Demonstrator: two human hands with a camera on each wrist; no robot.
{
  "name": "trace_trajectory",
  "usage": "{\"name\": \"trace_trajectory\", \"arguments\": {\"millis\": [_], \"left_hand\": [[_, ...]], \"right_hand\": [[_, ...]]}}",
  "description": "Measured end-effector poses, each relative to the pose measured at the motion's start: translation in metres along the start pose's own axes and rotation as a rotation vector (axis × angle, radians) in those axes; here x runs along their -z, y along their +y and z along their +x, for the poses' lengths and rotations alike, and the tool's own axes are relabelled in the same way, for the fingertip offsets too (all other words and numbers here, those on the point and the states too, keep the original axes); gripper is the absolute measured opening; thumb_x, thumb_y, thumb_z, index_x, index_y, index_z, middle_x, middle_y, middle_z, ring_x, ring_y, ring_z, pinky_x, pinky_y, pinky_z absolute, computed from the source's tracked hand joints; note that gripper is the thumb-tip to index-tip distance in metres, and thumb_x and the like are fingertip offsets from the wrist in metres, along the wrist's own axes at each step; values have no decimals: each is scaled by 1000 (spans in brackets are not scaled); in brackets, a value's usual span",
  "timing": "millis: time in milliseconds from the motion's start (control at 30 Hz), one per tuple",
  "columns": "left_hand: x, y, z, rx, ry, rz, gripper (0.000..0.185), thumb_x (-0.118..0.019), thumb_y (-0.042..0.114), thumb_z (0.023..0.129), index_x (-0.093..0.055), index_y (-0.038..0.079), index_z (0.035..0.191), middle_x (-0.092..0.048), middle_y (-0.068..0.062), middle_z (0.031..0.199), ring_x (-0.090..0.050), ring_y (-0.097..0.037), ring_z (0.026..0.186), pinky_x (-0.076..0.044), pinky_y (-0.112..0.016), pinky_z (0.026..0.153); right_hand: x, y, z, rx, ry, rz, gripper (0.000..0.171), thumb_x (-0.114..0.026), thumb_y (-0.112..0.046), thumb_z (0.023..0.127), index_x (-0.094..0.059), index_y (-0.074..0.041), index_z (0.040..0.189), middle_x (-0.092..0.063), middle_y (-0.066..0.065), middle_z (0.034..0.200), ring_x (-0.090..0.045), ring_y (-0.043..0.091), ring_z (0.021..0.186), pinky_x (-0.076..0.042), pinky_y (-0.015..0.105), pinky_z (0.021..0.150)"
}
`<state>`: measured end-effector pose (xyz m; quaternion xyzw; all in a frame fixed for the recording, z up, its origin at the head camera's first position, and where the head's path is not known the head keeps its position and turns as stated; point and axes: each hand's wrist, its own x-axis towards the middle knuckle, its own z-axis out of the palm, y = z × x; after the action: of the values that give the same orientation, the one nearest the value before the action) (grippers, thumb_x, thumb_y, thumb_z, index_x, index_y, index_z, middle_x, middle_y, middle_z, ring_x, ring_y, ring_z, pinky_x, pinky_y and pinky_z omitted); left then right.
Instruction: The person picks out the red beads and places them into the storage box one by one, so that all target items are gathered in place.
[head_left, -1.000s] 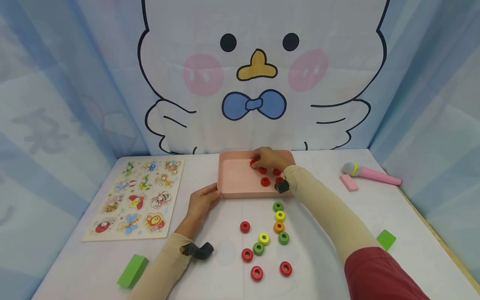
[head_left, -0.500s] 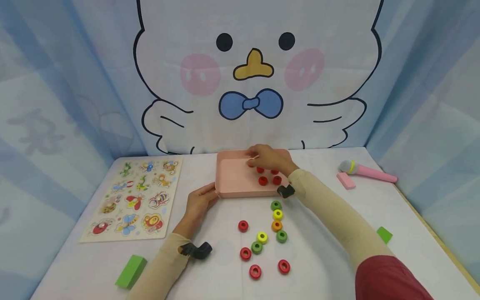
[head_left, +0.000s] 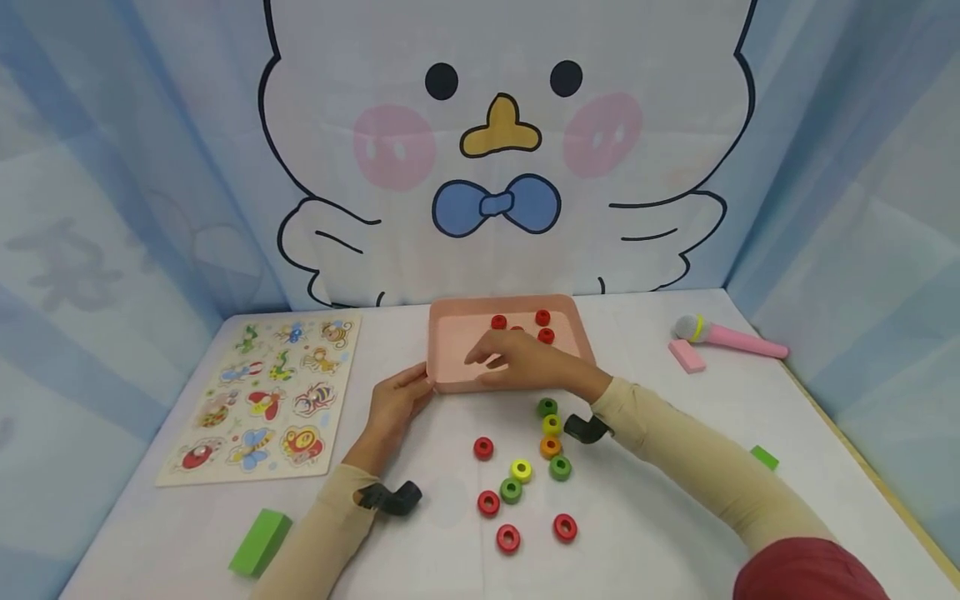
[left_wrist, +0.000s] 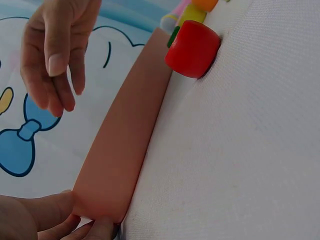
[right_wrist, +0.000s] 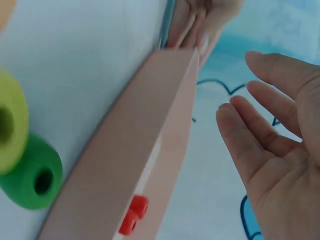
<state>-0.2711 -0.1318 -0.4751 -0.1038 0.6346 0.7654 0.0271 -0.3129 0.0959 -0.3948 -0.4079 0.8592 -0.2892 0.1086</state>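
Red rings (head_left: 542,317): small, light, stiff, prob. roll easily; pinch by rim. Several lie in pink tray (head_left: 450,346) on tabletop. Left hand (head_left: 397,402) grips tray corner; right hand (head_left: 525,364) hovers w/ fingers relaxed, holding nothing.

The left hand (head_left: 397,402) is lying low with its fingers curled together, the beige-sleeved forearm reaching forward. The right hand (head_left: 525,364) is hovering palm down, fingers (right_wrist: 260,150) loosely straightened and spread, holding nothing, its arm stretching in from the right.
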Motion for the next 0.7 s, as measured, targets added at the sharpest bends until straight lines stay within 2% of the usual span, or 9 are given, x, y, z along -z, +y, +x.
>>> {"name": "trace_trajectory", "arguments": {"millis": [267,567,700], "left_hand": [[1,0,1,-17,10,3,41,-62,-1,93,-57,-3,134,-56,-18,136,-56,-28,122,-48,-32,99],[0,-2,1,-24,-3,8,41,-62,-2,94,-56,-5,134,-54,-20,138,-54,-31,124,-47,-33,101],[0,-2,1,-35,-3,4,41,-61,-3,94,-56,-6,134,-54,-22,138,-54,-31,124,-47,-33,100]], "right_hand": [[-30,-17,-14,-13,-240,3,41,-77,-25,88,-67,-14,126,-64,-1,122,-62,16,110,-54,29,91],[-47,-18,-18,39,-277,-62,36,-79,-22,86,-71,-16,120,-66,-8,110,-62,7,102,-52,20,87],[-50,-18,-20,71,-298,-66,31,-77,-19,88,-71,-14,118,-63,-6,109,-60,6,100,-51,17,88]]}}
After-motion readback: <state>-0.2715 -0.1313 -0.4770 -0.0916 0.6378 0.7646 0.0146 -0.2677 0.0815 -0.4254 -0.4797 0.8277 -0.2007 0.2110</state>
